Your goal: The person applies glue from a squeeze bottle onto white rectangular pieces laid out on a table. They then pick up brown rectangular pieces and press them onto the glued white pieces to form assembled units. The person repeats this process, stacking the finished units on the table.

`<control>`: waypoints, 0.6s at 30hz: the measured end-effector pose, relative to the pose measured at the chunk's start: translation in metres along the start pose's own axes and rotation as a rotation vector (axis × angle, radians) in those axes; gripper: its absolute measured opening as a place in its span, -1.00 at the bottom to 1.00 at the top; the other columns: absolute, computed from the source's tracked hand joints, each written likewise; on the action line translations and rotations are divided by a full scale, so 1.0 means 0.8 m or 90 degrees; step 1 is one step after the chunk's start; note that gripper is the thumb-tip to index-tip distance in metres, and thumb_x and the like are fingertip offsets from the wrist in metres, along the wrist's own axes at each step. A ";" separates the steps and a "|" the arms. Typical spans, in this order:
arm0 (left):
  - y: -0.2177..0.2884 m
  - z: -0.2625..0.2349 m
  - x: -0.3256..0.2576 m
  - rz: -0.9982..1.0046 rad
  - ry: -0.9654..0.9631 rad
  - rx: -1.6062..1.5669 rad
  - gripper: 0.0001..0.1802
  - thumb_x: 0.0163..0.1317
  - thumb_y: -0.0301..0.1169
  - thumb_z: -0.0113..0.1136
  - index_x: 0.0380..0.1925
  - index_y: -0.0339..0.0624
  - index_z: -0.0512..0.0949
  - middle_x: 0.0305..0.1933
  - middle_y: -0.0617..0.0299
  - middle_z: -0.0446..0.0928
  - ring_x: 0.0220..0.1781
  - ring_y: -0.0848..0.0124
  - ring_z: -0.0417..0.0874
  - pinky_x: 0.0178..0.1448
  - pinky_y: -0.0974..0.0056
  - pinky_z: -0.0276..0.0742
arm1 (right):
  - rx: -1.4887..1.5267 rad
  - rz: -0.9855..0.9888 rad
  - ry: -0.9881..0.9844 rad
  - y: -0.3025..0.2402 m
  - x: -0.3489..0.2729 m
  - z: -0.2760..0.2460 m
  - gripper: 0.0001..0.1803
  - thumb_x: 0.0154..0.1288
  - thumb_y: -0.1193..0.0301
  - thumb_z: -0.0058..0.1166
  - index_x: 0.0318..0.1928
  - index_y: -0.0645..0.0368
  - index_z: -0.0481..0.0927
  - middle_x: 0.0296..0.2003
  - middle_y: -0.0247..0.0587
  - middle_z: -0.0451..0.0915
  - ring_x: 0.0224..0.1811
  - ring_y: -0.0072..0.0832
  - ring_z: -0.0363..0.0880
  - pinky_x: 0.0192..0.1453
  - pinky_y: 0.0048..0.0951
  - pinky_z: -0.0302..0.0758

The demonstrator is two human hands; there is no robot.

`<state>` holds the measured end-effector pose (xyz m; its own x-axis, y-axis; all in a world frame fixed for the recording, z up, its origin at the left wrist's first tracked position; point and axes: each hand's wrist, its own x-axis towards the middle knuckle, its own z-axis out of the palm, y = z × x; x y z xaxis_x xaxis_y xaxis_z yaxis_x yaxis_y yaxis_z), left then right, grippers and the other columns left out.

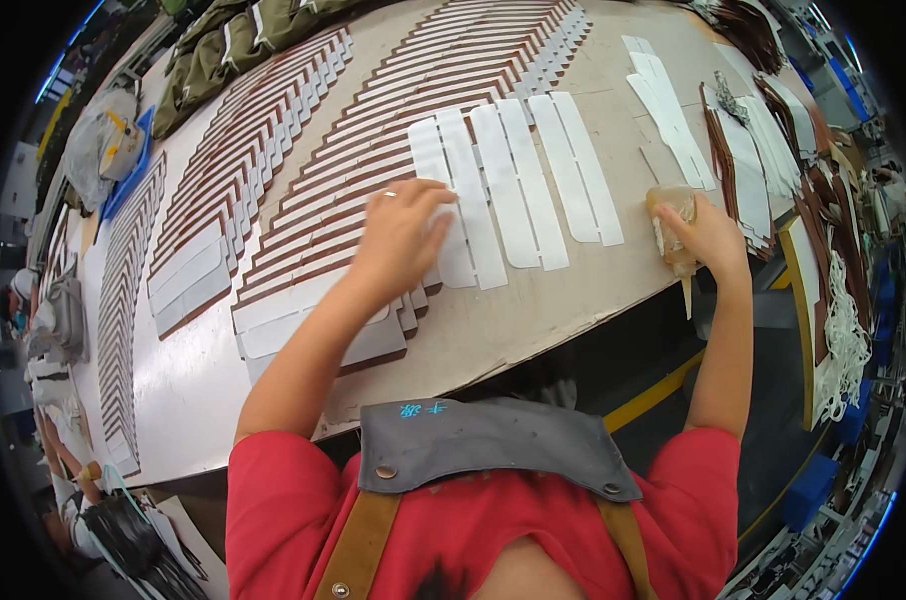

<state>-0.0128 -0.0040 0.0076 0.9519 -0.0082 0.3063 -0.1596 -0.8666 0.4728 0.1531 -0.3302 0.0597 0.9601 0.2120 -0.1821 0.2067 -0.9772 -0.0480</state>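
Note:
My right hand point(715, 238) grips a squeeze bottle point(669, 225) of yellowish, glue-like stuff, its narrow nozzle pointing down past the table's front edge. My left hand point(405, 228), with a ring on one finger, hovers at or touches the left edge of a white panel point(455, 205); its fingers are bent loosely, thumb apart, and hold nothing that I can see. Two more white panels point(518, 185) point(579, 170) lie beside it to the right, each with a slit-like line down its length. Under my left forearm, a long overlapping row of brown-edged white pieces point(318, 215) runs away from me.
More overlapping rows point(243, 165) point(123, 290) cover the table's left part. Olive cloth point(223, 55) lies at the far left, near a blue tray point(138, 165). White strips point(663, 110) and brown-edged stacks point(738, 160) lie right. White cords point(845, 340) hang beside a board. Another person works far left.

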 end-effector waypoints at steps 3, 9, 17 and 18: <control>-0.024 -0.035 -0.025 -0.049 0.058 0.011 -0.82 0.20 -0.49 0.09 -0.18 -0.15 0.53 -0.07 0.16 0.53 -0.03 0.19 0.49 0.03 0.22 0.32 | 0.008 -0.018 0.008 0.000 -0.003 0.008 -0.18 0.06 -0.22 0.04 0.06 0.27 0.44 -0.24 0.06 0.63 -0.18 -0.11 0.64 -0.07 -0.27 0.50; -0.042 -0.063 -0.069 -0.127 0.117 -0.024 -0.80 0.19 -0.47 0.10 -0.16 -0.14 0.53 -0.09 0.18 0.52 -0.05 0.23 0.48 0.08 0.20 0.26 | 0.031 -0.005 -0.011 -0.005 -0.001 0.008 -0.21 0.06 -0.17 0.07 0.09 0.23 0.39 -0.22 0.07 0.63 -0.18 -0.10 0.64 -0.06 -0.27 0.50; -0.041 -0.055 -0.113 -0.080 0.059 -0.006 -0.79 0.13 -0.51 0.15 -0.19 -0.15 0.53 -0.09 0.22 0.50 0.01 0.21 0.44 0.08 0.18 0.25 | 0.063 -0.060 -0.029 0.011 0.008 0.012 -0.19 0.06 -0.16 0.10 0.09 0.28 0.38 -0.22 0.12 0.62 -0.14 -0.04 0.61 -0.04 -0.23 0.49; -0.036 -0.054 -0.112 -0.082 0.045 -0.003 -0.78 0.11 -0.51 0.16 -0.19 -0.14 0.53 -0.08 0.22 0.49 0.02 0.20 0.43 0.08 0.18 0.25 | 0.059 -0.057 -0.039 0.015 0.010 0.013 -0.18 0.06 -0.17 0.10 0.09 0.29 0.37 -0.22 0.13 0.61 -0.13 -0.04 0.61 -0.03 -0.23 0.48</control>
<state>-0.1045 0.0436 0.0021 0.9437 0.1387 0.3004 -0.0384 -0.8558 0.5158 0.1613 -0.3403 0.0478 0.9249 0.3005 -0.2329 0.2695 -0.9503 -0.1559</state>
